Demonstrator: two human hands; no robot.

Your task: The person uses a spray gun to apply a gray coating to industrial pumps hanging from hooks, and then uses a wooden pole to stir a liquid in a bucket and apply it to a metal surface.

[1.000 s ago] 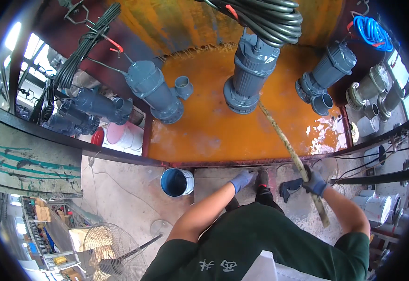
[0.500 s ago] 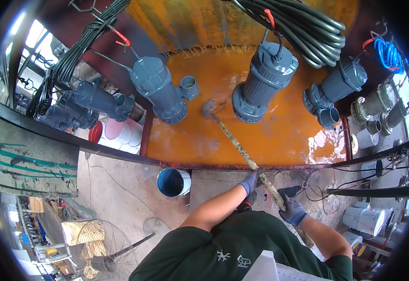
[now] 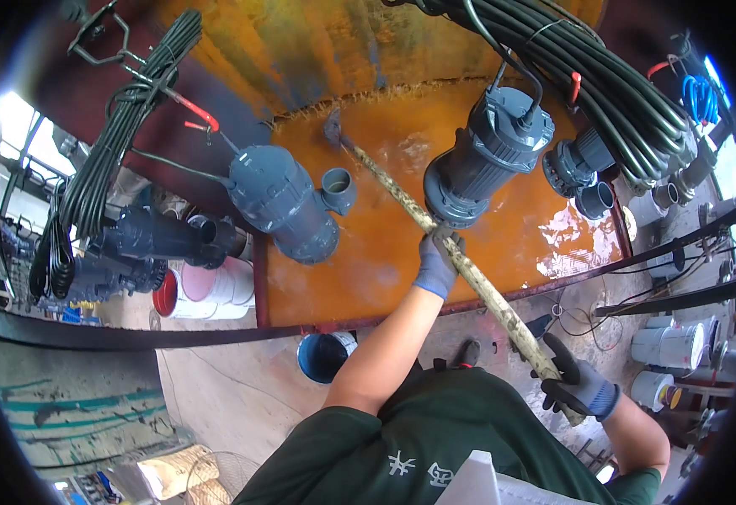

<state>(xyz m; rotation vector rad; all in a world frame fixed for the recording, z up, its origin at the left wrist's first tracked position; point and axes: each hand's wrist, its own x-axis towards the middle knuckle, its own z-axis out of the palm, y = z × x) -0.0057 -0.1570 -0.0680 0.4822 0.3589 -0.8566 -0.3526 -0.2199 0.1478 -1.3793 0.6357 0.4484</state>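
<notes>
A long pole (image 3: 488, 295), pale and spattered, slants from lower right to upper left. My left hand (image 3: 440, 263), in a grey glove, is closed round its middle, past the near rim of an orange vat (image 3: 385, 282). Closer to my body, my right hand (image 3: 583, 387), gloved in grey and black, grips the lower part of the pole. The pole's dark head (image 3: 333, 128) rests at the far left of the orange surface; its exact kind cannot be made out. A grey pump (image 3: 490, 156) hangs just beyond my left hand, and another grey pump (image 3: 280, 202) hangs left of the pole.
Bundled black cables (image 3: 132, 139) hang at upper left, and a thicker coil (image 3: 587, 76) at upper right. More pumps (image 3: 162, 240) hang along the left; another (image 3: 583, 172) hangs right. A blue-lined bucket (image 3: 326, 358) stands below the near rim. White buckets (image 3: 671, 345) stand at right.
Both hands have pushed the pole forward, its head sliding away and left. My left arm has stretched out over the vat; my right hand has shifted rightward. The view has tilted, and the pumps hang differently.
</notes>
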